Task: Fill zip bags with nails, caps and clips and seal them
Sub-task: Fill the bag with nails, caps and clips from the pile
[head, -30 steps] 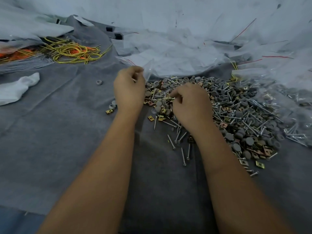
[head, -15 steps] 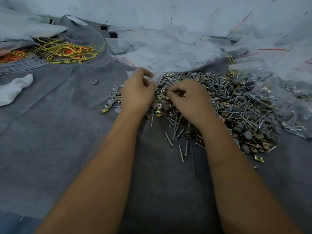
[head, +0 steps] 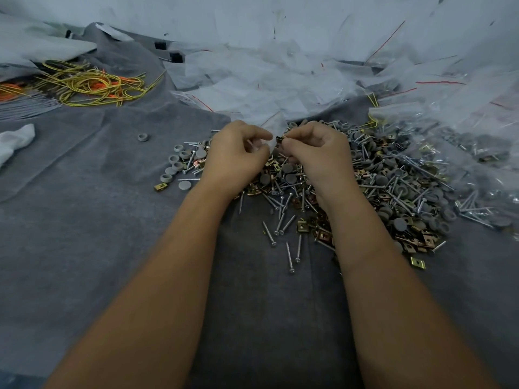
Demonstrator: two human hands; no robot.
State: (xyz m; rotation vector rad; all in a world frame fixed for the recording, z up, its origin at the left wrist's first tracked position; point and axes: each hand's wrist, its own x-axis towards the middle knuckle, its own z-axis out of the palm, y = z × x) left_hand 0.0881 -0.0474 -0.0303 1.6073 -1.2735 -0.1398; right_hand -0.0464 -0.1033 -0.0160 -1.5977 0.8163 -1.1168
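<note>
A heap of nails, grey caps and brass clips (head: 373, 192) lies on the grey cloth (head: 84, 220) to the right of centre. My left hand (head: 236, 155) pinches a small clear zip bag (head: 273, 127) just above the heap's left end. My right hand (head: 317, 153) pinches a brass clip (head: 279, 139) at the bag's mouth, fingertips almost touching the left hand. Several loose nails (head: 283, 234) lie between my forearms. A few grey caps (head: 175, 167) sit left of my left hand.
Empty clear zip bags (head: 252, 88) are piled behind the heap. Filled bags (head: 463, 141) lie at the right. Yellow and orange cords (head: 84, 85) lie at the far left, a white cloth (head: 14, 141) at the left edge, a lone grey cap (head: 142, 137) near it.
My right hand has lifted from the heap with a brass clip and come up to the bag's mouth. My left hand has raised the bag slightly toward it.
</note>
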